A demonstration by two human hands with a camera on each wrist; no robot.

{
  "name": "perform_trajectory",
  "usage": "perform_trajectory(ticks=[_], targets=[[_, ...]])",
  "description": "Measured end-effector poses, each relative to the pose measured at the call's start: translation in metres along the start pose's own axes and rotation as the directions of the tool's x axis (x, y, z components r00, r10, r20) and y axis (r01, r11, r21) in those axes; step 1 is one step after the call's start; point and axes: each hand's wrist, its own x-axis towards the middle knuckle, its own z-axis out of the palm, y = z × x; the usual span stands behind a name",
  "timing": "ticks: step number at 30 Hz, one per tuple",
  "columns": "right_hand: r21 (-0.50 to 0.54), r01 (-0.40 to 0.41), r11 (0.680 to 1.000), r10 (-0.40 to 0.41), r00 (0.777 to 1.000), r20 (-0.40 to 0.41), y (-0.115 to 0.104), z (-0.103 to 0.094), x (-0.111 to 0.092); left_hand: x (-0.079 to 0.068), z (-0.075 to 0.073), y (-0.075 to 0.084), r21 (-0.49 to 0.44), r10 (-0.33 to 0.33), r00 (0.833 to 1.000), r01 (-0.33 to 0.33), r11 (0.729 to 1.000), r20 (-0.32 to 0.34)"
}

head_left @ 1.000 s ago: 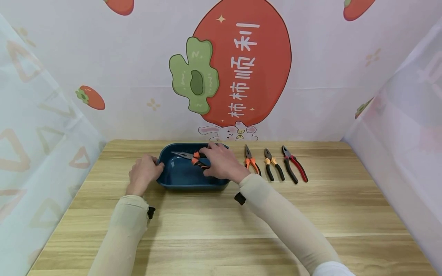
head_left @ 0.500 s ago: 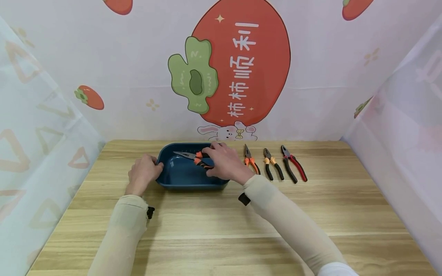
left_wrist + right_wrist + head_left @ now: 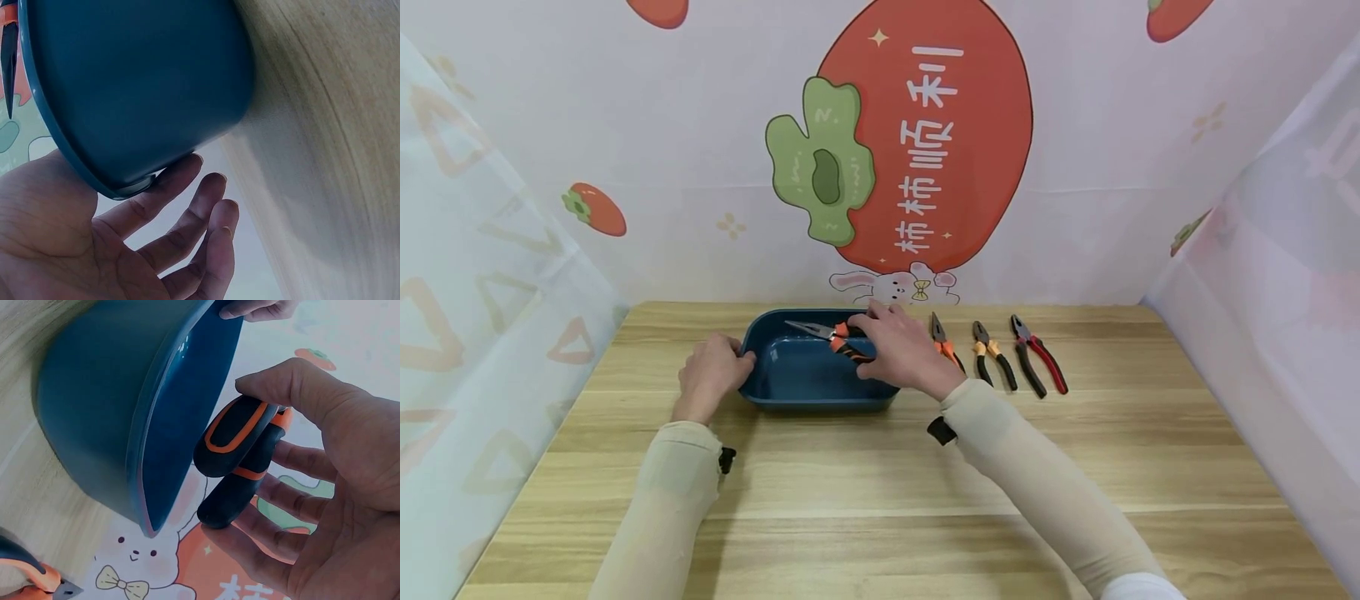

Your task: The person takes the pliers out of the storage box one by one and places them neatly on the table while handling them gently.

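Observation:
Long-nose pliers [image 3: 822, 331] with orange-and-black handles [image 3: 230, 500] are held by my right hand [image 3: 902, 350] over the right part of a dark blue plastic basin [image 3: 820, 406]. Their grey nose points left, across the basin's far side. In the right wrist view, thumb and fingers are on opposite sides of the handles, which stand slightly apart. At the basin's left end, my left hand [image 3: 711, 371] grips the rim. The left wrist view shows its index finger under the outer lip [image 3: 134, 187] and the other fingers loosely bent beside the wall.
Right of the basin, three more pliers lie in a row: an orange-handled long-nose pair [image 3: 938, 331], a yellow-and-black pair [image 3: 982, 335] and a red-and-black pair [image 3: 1048, 364]. A printed cloth [image 3: 700, 167] hangs behind the wooden table [image 3: 880, 500].
My right hand and the pliers in it have shifted a little to the right and toward the basin's far side. The left hand and basin stay put.

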Motion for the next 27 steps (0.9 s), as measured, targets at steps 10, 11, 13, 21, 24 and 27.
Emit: perform_trajectory(ticks=[10, 11, 13, 21, 24, 27], targets=[[0.004, -0.019, 1.0, 0.02, 1.0, -0.013, 0.008, -0.006, -0.006, -0.001, 0.0, 0.0, -0.007, 0.01, 1.0, -0.01, 1.0, -0.01], [0.003, -0.019, 1.0, 0.019, 1.0, -0.016, 0.009, -0.006, -0.007, -0.001, 0.0, 0.0, -0.006, 0.011, 1.0, -0.011, 1.0, -0.01], [-0.003, -0.017, 1.0, 0.017, 1.0, -0.024, 0.011, -0.007, -0.009, -0.001, 0.0, 0.0, -0.006, 0.014, 1.0, -0.014, 1.0, -0.011], [0.014, -0.027, 1.0, 0.028, 0.999, -0.04, 0.019, -0.01, -0.015, -0.001, 0.0, 0.0, -0.013, 0.017, 1.0, -0.017, 1.0, -0.014], [0.02, -0.04, 0.999, 0.041, 0.998, -0.037, 0.022, -0.01, -0.017, -0.001, 0.0, 0.0, -0.012, 0.015, 1.0, -0.015, 1.0, -0.013], [0.021, -0.051, 0.998, 0.052, 0.998, -0.036, 0.025, -0.011, -0.019, -0.001, 0.0, 0.0, -0.01, 0.013, 1.0, -0.013, 1.0, -0.016]])
